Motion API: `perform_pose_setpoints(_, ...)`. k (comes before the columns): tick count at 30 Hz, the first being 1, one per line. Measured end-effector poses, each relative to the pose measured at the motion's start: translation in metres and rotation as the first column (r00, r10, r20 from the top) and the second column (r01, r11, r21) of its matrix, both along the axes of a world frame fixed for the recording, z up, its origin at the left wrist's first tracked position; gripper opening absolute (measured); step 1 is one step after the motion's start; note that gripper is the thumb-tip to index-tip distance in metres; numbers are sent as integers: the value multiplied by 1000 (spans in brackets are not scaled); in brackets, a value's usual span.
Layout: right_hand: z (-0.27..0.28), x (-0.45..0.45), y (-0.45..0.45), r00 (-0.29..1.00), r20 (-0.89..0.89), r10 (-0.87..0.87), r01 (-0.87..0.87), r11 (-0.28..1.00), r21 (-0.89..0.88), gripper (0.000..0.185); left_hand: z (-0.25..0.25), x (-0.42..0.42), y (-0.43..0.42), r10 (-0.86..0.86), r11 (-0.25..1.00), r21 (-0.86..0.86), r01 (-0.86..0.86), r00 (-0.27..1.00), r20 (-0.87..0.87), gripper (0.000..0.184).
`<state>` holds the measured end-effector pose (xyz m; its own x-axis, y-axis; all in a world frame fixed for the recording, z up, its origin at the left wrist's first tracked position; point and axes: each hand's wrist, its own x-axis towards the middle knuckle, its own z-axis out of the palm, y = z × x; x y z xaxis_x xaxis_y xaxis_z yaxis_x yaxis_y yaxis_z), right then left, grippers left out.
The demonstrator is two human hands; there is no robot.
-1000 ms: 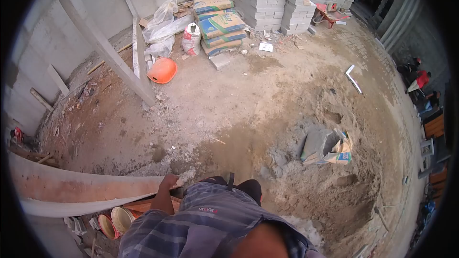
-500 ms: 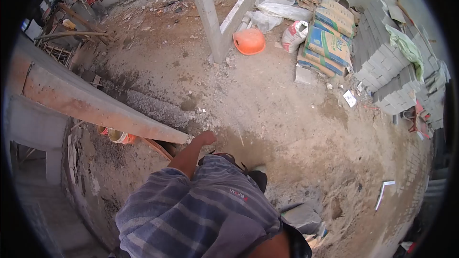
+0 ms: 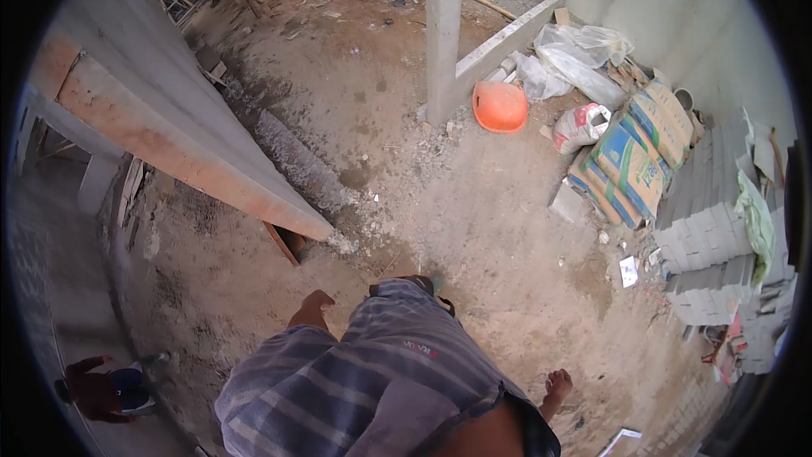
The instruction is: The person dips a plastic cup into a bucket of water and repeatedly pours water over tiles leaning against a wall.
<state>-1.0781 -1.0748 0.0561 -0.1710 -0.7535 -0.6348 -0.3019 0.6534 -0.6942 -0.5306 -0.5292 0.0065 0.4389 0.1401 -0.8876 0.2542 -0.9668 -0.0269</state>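
My left hand [image 3: 316, 301] hangs in front of the striped shirt [image 3: 364, 372], low over the dirt floor and near the foot of the concrete wall. Nothing shows in it, but its fingers are too small and blurred to read. My right hand [image 3: 557, 383] is out at my right side over bare ground, its fingers loosely bent and somewhat apart, with nothing visible in it. Neither hand touches an object. A shoe shows partly beyond the shirt.
The concrete wall end [image 3: 211, 161] juts in from the left. Ahead stand a post [image 3: 443, 42], an orange tub [image 3: 501, 107], cement bags [image 3: 630, 165] and stacked grey blocks [image 3: 706, 241]. Another person [image 3: 110, 389] is at lower left. A white-edged object [image 3: 622, 442] lies at lower right.
My view has turned left and moved forward. The left hand has come back from the wall's end toward my body. My right hand and the other person have come into view.
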Motion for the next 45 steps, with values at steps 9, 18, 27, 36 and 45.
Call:
perform_pose_setpoints(9, 30, 46, -96, 998, -28, -53, 49, 993, -104, 16, -111, 134, -202, -253, 816, -327, 477, 803, 540, 46)
perform_pose_setpoints(18, -63, 68, -148, 977, 34, 211, -212, 935, 285, 8, 9, 138, -375, -142, 702, -461, 543, 741, 656, 32)
perform_pose_setpoints(27, -60, 194, -305, 821, 147, 551, -570, 800, 186, 22, -92, 25, -214, -261, 919, -149, 365, 846, 464, 23)
perform_pose_setpoints(36, -121, 373, -326, 384, 121, 915, -917, 363, 168, 14, -69, -4, -130, 740, 673, -64, -737, 672, 38, 43)
perform_pose_setpoints(45, -73, 585, -196, 413, 183, 892, -802, 261, 537, 5, -90, 228, -145, 657, 709, -508, -489, 719, 225, 33)
